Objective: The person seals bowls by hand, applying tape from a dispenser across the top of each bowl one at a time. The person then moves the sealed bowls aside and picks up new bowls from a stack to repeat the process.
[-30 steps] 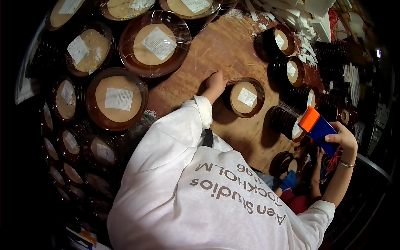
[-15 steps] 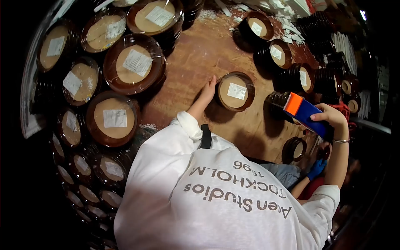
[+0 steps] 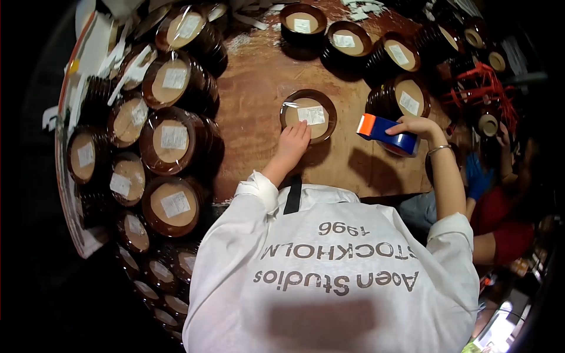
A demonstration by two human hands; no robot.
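Observation:
A stack of glossy dark-brown dishes (image 3: 329,125), topped with a tan disc and a white label (image 3: 312,115), sits on the wooden table in front of me. My left hand (image 3: 294,141) lies on this stack, its fingers stretched over the disc and touching the label's lower edge. My right hand (image 3: 414,127) grips a blue tape dispenser (image 3: 395,139) with an orange head. The dispenser is held above the table, right of the stack and apart from it. Clear film reflects light on the stack's top.
Many similar dish stacks (image 3: 173,139) crowd the left side. More stacks (image 3: 303,23) line the back and right, one (image 3: 409,97) close behind the dispenser. Red straps (image 3: 482,88) lie at the right. Another person's blue-gloved hand (image 3: 478,176) shows at lower right. White scraps (image 3: 365,9) litter the back.
My left hand has gone from the stack's side rim onto its top, by the label. The tape dispenser in my right hand has moved left, nearer the stack. The view has shifted.

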